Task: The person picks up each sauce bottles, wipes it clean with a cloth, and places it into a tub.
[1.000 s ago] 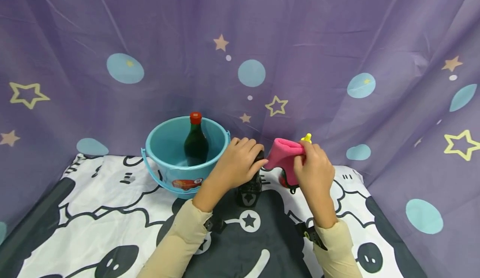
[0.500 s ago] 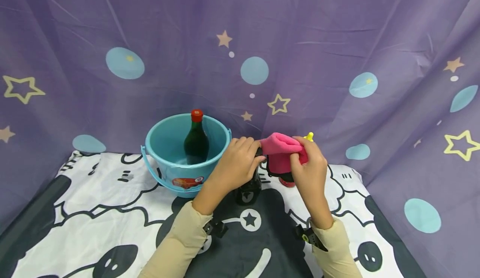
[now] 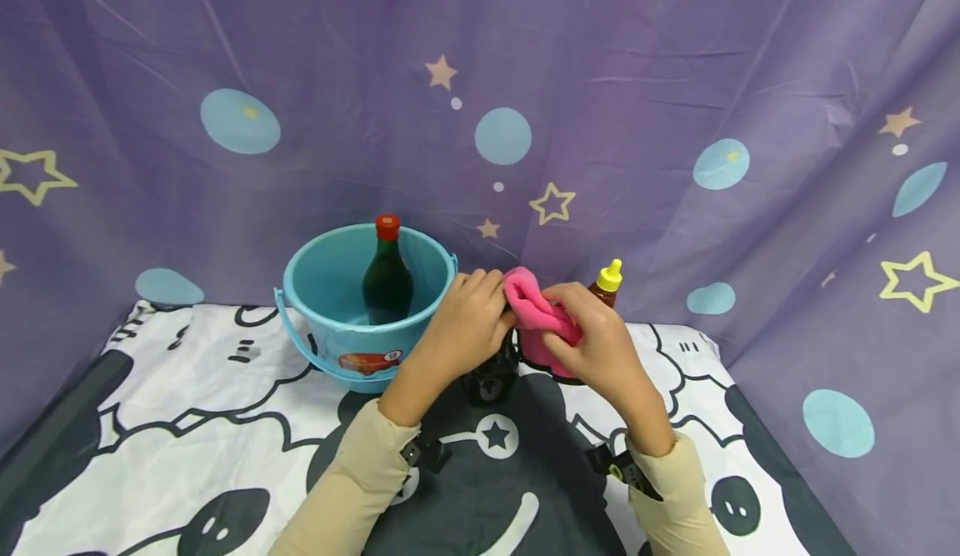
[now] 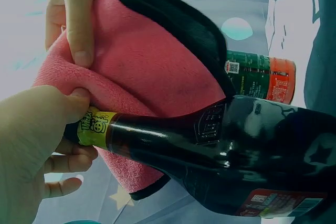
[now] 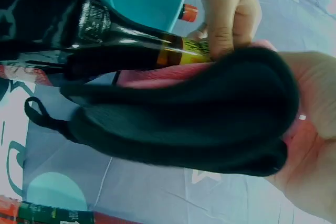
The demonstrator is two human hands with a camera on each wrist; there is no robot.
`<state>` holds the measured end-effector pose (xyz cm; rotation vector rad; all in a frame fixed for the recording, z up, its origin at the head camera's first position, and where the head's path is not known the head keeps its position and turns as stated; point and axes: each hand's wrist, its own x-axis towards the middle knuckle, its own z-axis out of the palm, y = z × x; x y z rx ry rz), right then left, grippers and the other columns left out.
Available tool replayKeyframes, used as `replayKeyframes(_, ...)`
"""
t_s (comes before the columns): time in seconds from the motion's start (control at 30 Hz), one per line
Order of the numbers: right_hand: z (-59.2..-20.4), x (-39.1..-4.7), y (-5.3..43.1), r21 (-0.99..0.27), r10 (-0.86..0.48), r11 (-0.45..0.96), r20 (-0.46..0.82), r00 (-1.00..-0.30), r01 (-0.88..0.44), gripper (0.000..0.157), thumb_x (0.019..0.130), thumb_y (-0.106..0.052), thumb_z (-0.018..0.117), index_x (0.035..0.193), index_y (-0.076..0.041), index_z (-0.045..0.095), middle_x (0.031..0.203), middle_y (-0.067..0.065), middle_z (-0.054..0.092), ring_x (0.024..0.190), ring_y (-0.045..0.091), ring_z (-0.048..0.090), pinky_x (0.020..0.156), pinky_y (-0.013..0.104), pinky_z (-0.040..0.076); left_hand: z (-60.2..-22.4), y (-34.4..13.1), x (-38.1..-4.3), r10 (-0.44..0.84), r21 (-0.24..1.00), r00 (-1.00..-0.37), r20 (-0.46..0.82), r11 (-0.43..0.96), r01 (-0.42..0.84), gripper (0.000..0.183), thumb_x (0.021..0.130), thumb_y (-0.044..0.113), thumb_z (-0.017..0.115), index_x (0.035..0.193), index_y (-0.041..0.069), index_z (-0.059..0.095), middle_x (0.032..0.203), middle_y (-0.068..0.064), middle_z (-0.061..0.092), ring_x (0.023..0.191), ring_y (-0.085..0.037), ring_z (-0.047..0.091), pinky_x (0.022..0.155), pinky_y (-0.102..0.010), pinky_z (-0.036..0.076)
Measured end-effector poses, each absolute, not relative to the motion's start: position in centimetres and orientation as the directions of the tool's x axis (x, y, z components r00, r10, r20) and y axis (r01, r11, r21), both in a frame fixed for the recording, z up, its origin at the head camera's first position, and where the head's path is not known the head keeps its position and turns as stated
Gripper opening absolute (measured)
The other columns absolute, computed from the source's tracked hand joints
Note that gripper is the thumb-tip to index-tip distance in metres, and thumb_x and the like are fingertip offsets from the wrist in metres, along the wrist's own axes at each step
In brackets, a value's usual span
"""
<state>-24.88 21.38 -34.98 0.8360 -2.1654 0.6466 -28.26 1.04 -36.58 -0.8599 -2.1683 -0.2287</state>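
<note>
My left hand (image 3: 463, 323) grips a dark glass bottle (image 4: 257, 150) by its neck, near the yellow band; the bottle stands upright on the patterned cloth cover. With its thumb and fingers my right hand (image 3: 600, 352) pinches a pink cloth (image 4: 152, 61) that has a black edge. The pink cloth lies against the bottle's neck, and part of it hangs down behind. In the right wrist view the black edging (image 5: 184, 114) and its small loop hide much of the pink side. The bottle's cap is covered by my left hand.
To the left stands a light blue bucket (image 3: 307, 323) with a green red-capped bottle (image 3: 387, 281) inside. Behind my right hand is a yellow-capped bottle (image 3: 610, 277), partly hidden. A purple curtain (image 3: 637, 81) hangs at the back.
My right hand has moved left with the pink cloth, bringing it up to the dark bottle's neck. More of the yellow-capped bottle shows. The left hand keeps its grip on the dark bottle.
</note>
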Motion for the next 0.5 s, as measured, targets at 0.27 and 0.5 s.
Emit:
replayKeyframes(0.27, -36.3, -25.8, 20.7, 0.067, -0.466, 0.688, 0.804, -0.369, -0.722, 0.042, 0.068, 0.003, 0.087, 0.106, 0.0, 0.069, 0.109, 0.015, 0.07, 0.1, 0.03, 0.068, 0.088, 0.041, 0.06, -36.1, 0.6, -28.2, 0.535, -0.065, -0.503, 0.678, 0.726, 0.685, 0.031, 0.096, 0.019, 0.065, 0.122, 0.003, 0.066, 0.115, -0.01, 0.066, 0.1, -0.026, 0.059, 0.087, -0.04, 0.05)
replayKeyframes(0.5, -38.3, -26.3, 20.3, 0.243, -0.509, 0.695, 0.831, -0.223, -0.677, 0.026, 0.079, 0.006, 0.076, 0.103, 0.0, 0.072, 0.105, 0.014, 0.073, 0.095, 0.031, 0.07, 0.089, 0.043, 0.059, -36.0, 0.5, -28.0, 0.562, -0.084, -0.53, 0.634, 0.732, 0.676, 0.039, 0.097, 0.019, 0.063, 0.133, 0.005, 0.064, 0.121, -0.01, 0.067, 0.103, -0.027, 0.059, 0.091, -0.042, 0.051)
